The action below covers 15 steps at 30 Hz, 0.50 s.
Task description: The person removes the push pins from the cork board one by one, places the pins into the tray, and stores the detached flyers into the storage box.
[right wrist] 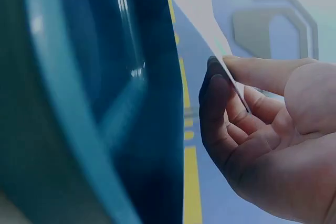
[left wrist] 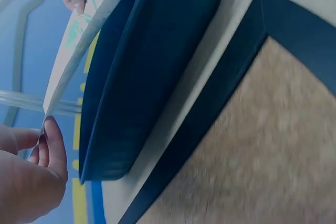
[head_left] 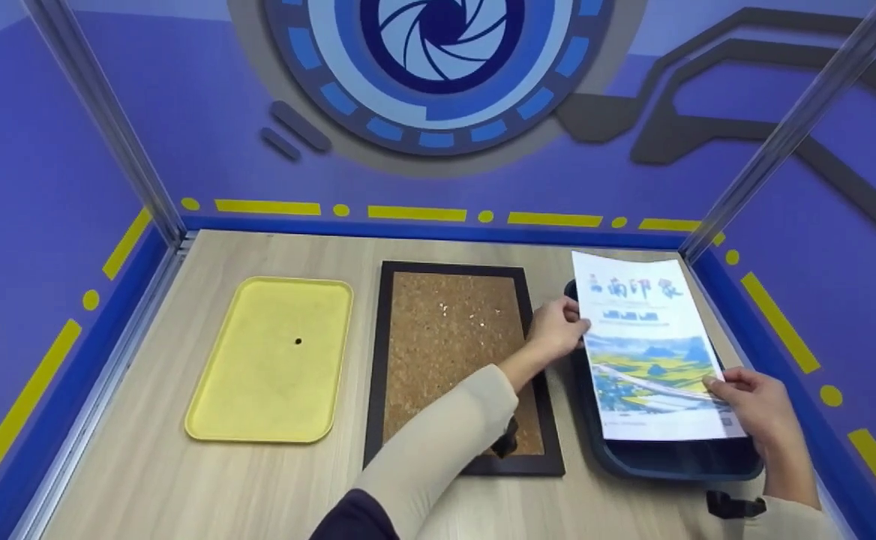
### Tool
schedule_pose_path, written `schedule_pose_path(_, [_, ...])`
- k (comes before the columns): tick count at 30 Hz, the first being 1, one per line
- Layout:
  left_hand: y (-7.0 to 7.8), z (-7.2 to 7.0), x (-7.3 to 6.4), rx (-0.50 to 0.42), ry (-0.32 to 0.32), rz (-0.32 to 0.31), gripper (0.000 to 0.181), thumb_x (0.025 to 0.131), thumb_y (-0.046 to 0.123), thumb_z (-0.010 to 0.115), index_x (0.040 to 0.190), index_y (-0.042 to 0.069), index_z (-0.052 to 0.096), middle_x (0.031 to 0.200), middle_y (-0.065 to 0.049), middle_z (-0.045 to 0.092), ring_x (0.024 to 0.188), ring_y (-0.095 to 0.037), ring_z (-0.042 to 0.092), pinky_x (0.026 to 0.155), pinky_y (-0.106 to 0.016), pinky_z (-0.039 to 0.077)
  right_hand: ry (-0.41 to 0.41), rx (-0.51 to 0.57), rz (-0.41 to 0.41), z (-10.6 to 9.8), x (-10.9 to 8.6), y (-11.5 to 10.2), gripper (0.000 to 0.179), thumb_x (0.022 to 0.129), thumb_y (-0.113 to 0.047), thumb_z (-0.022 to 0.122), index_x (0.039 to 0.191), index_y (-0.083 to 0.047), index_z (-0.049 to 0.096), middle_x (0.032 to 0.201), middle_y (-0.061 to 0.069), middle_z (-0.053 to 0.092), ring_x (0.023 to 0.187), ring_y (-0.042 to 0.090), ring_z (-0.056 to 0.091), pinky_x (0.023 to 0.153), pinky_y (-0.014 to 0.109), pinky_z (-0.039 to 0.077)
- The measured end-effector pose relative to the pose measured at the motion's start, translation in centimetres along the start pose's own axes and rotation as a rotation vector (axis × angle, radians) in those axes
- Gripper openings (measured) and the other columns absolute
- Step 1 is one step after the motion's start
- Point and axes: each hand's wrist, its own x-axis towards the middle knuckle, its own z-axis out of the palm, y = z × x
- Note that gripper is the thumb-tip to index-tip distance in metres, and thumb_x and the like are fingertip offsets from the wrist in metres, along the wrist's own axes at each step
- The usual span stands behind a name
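Both hands hold a printed paper sheet [head_left: 652, 360] with Chinese lettering and a landscape picture. My left hand [head_left: 556, 328] pinches its left edge between thumb and fingers. On the opposite edge, lower down, my right hand [head_left: 760, 401] pinches it with the thumb on top. The sheet overlaps a dark blue bin [head_left: 670, 459] in the head view and hides most of its inside. From the left wrist, the paper [left wrist: 79, 40] shows nearly edge-on above the bin's rim. Its edge lies between thumb and fingers of the right hand [right wrist: 273, 124] in the right wrist view.
Left of the bin lies a cork board [head_left: 445, 337] in a black frame, with the left forearm [head_left: 445, 427] across it. A yellow tray [head_left: 269, 367] with a small black spot rests farther left on the wooden table [head_left: 153, 465]. Blue printed walls [head_left: 438, 176] surround the table.
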Motion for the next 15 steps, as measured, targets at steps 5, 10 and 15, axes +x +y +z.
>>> schedule_pose_path(5, [-0.3, 1.4, -0.2, 0.039, -0.019, -0.027, 0.013, 0.099, 0.007, 0.073, 0.112, 0.002, 0.07, 0.088, 0.003, 0.064, 0.066, -0.013, 0.07, 0.063, -0.022, 0.057, 0.007, -0.072, 0.031, -0.8, 0.2, 1.3, 0.05, 0.105, -0.032, 0.066, 0.128, 0.011, 0.059, 0.103, 0.013, 0.066, 0.089, 0.023, 0.058, 0.068, 0.029, 0.047])
schedule_pose_path(10, [-0.6, 2.2, -0.2, 0.153, 0.016, -0.067, 0.009, 0.099, 0.011, 0.075, 0.105, 0.005, 0.072, 0.083, 0.005, 0.064, 0.066, -0.006, 0.063, 0.066, -0.023, 0.053, -0.012, -0.09, 0.063, -0.5, 0.6, 1.9, 0.051, 0.105, -0.034, 0.065, 0.131, 0.01, 0.059, 0.108, 0.017, 0.065, 0.094, 0.028, 0.058, 0.07, 0.03, 0.046])
schedule_pose_path(15, [-0.7, 2.3, 0.0, 0.25, 0.049, -0.047, 0.007, 0.097, 0.012, 0.076, 0.099, 0.006, 0.073, 0.079, 0.006, 0.063, 0.071, -0.006, 0.056, 0.069, -0.023, 0.05, -0.019, -0.087, 0.071, -0.2, 0.9, 1.9, 0.051, 0.106, -0.034, 0.065, 0.131, 0.01, 0.059, 0.108, 0.018, 0.065, 0.093, 0.029, 0.059, 0.069, 0.031, 0.049])
